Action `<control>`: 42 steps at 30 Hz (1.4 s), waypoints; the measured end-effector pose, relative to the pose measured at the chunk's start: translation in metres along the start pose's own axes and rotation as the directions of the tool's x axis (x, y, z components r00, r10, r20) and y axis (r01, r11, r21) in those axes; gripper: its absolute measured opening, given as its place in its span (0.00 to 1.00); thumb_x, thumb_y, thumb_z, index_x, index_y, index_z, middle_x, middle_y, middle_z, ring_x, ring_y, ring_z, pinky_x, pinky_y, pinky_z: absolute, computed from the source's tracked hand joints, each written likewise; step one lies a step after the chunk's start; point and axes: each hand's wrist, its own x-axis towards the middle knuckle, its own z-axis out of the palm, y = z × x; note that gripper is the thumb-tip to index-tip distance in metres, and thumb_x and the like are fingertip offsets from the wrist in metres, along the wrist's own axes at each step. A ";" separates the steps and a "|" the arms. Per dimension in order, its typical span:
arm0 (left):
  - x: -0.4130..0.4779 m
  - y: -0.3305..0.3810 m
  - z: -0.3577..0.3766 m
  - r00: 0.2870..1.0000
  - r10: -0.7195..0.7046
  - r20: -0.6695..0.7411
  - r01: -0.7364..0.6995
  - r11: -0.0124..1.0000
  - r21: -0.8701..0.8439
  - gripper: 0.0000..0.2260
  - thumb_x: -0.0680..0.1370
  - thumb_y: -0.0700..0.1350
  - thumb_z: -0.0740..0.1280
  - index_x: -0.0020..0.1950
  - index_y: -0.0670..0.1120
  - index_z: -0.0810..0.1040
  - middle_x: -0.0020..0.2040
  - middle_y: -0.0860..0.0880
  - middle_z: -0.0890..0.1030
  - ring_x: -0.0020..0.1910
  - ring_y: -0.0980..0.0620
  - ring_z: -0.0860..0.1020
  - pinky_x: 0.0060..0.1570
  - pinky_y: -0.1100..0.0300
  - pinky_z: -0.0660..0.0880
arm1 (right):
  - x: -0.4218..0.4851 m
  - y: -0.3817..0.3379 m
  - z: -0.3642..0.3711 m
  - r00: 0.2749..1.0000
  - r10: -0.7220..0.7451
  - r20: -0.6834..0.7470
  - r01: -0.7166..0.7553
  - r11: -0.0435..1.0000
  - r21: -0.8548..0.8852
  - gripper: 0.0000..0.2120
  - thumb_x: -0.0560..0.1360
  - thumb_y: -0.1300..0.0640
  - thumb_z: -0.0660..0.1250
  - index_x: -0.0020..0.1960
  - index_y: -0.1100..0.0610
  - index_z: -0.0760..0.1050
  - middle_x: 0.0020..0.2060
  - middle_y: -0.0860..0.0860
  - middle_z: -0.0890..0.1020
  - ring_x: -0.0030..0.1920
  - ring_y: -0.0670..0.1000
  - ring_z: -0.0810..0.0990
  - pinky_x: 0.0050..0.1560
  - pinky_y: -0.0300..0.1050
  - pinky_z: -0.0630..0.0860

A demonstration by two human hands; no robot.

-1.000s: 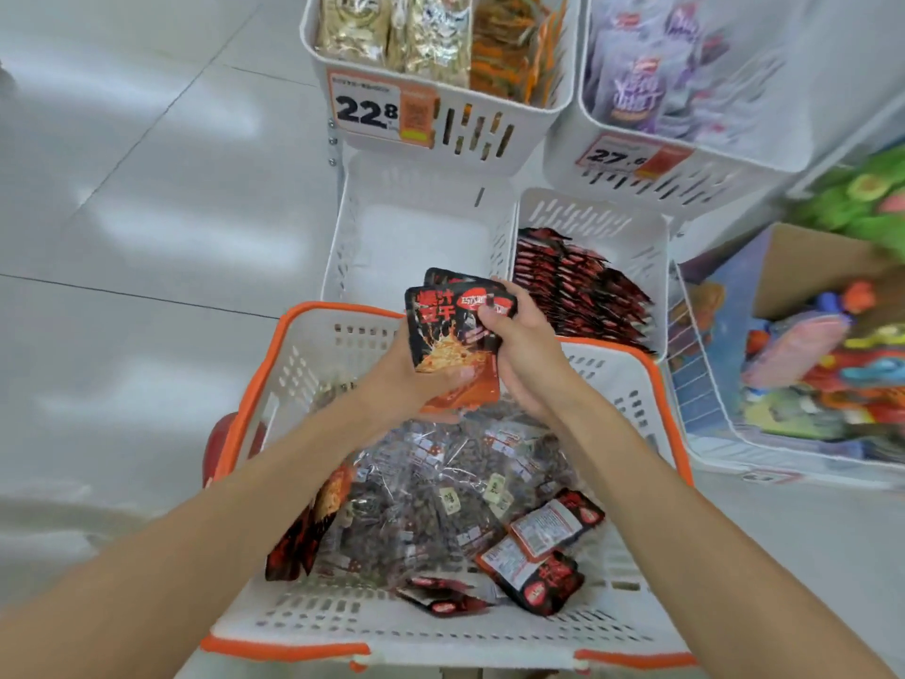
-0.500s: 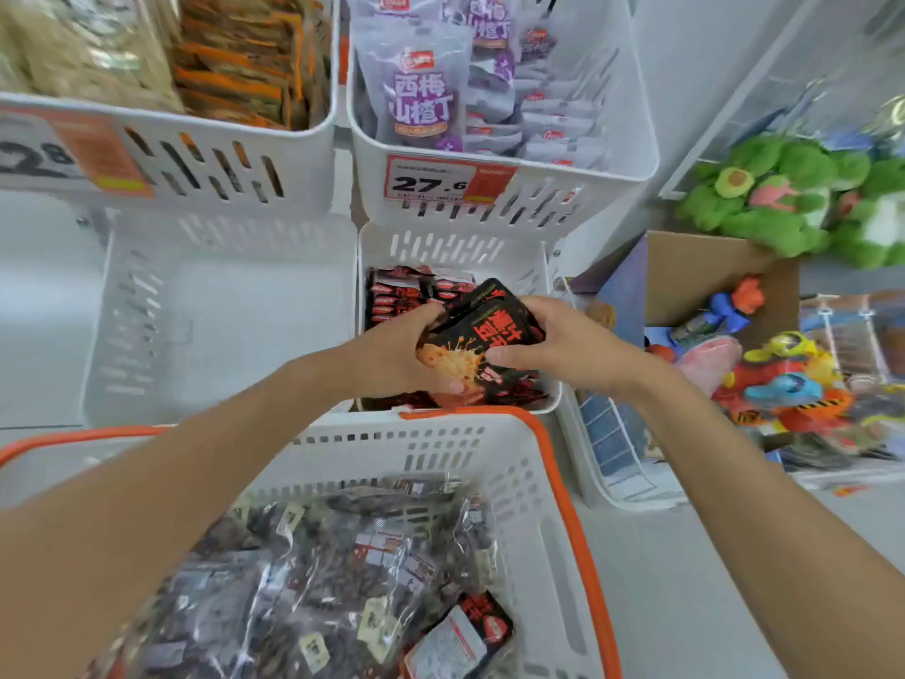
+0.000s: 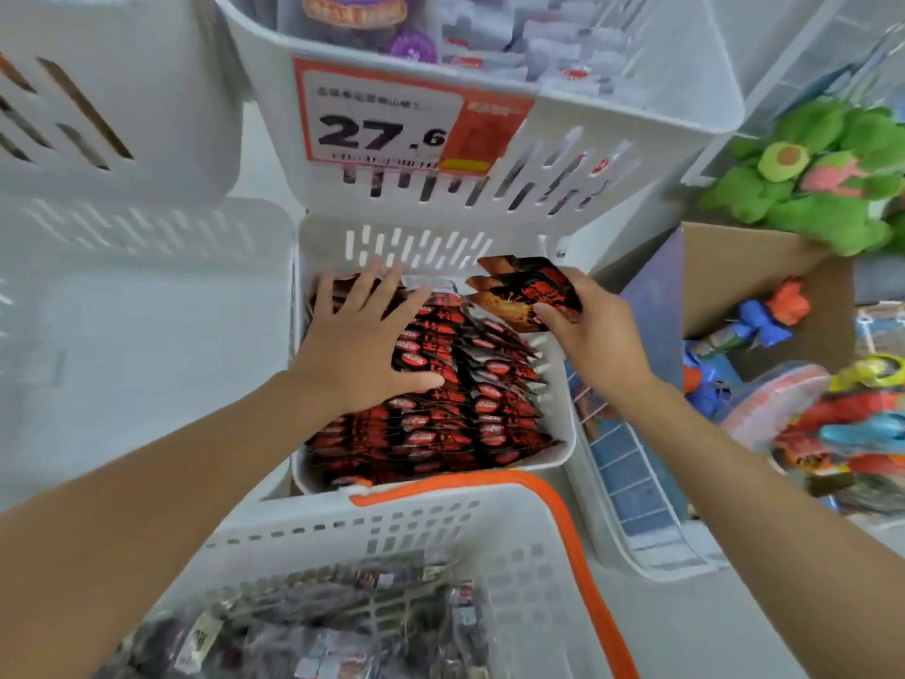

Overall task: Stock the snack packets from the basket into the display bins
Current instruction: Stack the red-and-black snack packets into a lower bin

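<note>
A white display bin (image 3: 563, 423) in the middle holds rows of red and black snack packets (image 3: 470, 409). My left hand (image 3: 362, 345) lies flat with spread fingers on the packets at the bin's back left. My right hand (image 3: 587, 335) grips a small stack of red and black snack packets (image 3: 524, 291) above the bin's back right corner. The white basket with an orange rim (image 3: 563, 521) is at the bottom, with dark packets (image 3: 343, 624) inside.
An upper white bin (image 3: 563, 154) with a 27.6 price tag (image 3: 387, 125) overhangs the lower one. An empty-looking white bin (image 3: 147, 311) is at the left. A cardboard box (image 3: 725, 267) with toys and a green plush (image 3: 822, 174) are at the right.
Both hands carried the packet stack from the basket to the bin. My left hand let go and now presses on the binned packets; my right hand alone holds the stack.
</note>
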 end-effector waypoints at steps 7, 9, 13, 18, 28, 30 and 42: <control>0.000 -0.002 0.006 0.999 0.020 -0.035 -0.019 1.000 0.025 0.47 0.68 0.79 0.48 0.80 0.56 0.42 0.81 0.49 0.39 0.78 0.48 0.35 0.73 0.37 0.34 | 0.034 -0.001 0.006 0.958 -0.019 0.285 0.116 0.937 -0.329 0.25 0.71 0.39 0.71 0.60 0.53 0.74 0.47 0.53 0.83 0.48 0.58 0.80 0.55 0.57 0.73; -0.001 -0.001 0.005 0.999 0.022 -0.043 -0.020 0.999 0.041 0.46 0.68 0.78 0.46 0.80 0.55 0.43 0.81 0.49 0.40 0.79 0.48 0.36 0.73 0.36 0.36 | 0.041 -0.006 0.000 0.940 -0.029 0.341 0.130 0.952 -0.276 0.37 0.67 0.31 0.65 0.70 0.49 0.67 0.52 0.53 0.83 0.44 0.53 0.79 0.56 0.57 0.74; -0.002 -0.001 0.005 0.997 0.026 -0.069 -0.022 0.999 0.046 0.47 0.67 0.79 0.43 0.81 0.55 0.46 0.81 0.49 0.44 0.79 0.48 0.39 0.73 0.37 0.35 | 0.049 -0.005 0.005 0.867 -0.106 0.487 0.271 0.920 -0.283 0.32 0.76 0.35 0.58 0.77 0.44 0.58 0.57 0.55 0.78 0.53 0.56 0.78 0.59 0.56 0.72; -0.002 -0.001 0.005 0.997 0.033 -0.070 -0.029 0.998 0.055 0.48 0.65 0.78 0.38 0.80 0.55 0.48 0.81 0.49 0.47 0.79 0.48 0.41 0.72 0.38 0.34 | 0.055 -0.006 0.010 0.807 -0.173 0.564 0.360 0.902 -0.238 0.20 0.82 0.46 0.59 0.72 0.49 0.65 0.63 0.51 0.76 0.59 0.54 0.76 0.58 0.52 0.73; -0.003 0.000 0.003 0.998 0.025 -0.062 -0.022 0.999 0.050 0.48 0.65 0.77 0.37 0.80 0.55 0.48 0.81 0.50 0.47 0.79 0.48 0.41 0.73 0.38 0.35 | 0.058 -0.006 0.023 0.766 -0.103 0.634 0.227 0.967 -0.117 0.23 0.81 0.44 0.58 0.71 0.53 0.65 0.64 0.52 0.76 0.58 0.51 0.75 0.51 0.38 0.65; -0.003 -0.001 0.004 0.998 0.018 -0.061 -0.015 0.999 0.049 0.48 0.64 0.77 0.37 0.80 0.55 0.49 0.81 0.49 0.47 0.79 0.48 0.41 0.73 0.37 0.36 | 0.055 -0.005 0.030 0.760 -0.082 0.645 0.208 0.971 -0.122 0.24 0.80 0.43 0.59 0.72 0.53 0.65 0.65 0.53 0.75 0.59 0.51 0.75 0.54 0.40 0.66; -0.003 -0.001 0.001 1.000 0.000 -0.019 0.000 1.000 0.021 0.48 0.66 0.79 0.40 0.80 0.54 0.43 0.81 0.49 0.40 0.79 0.48 0.37 0.73 0.38 0.35 | 0.051 -0.004 0.050 0.805 0.019 0.593 0.046 0.995 -0.093 0.36 0.76 0.32 0.54 0.80 0.42 0.50 0.80 0.53 0.52 0.79 0.51 0.49 0.78 0.49 0.49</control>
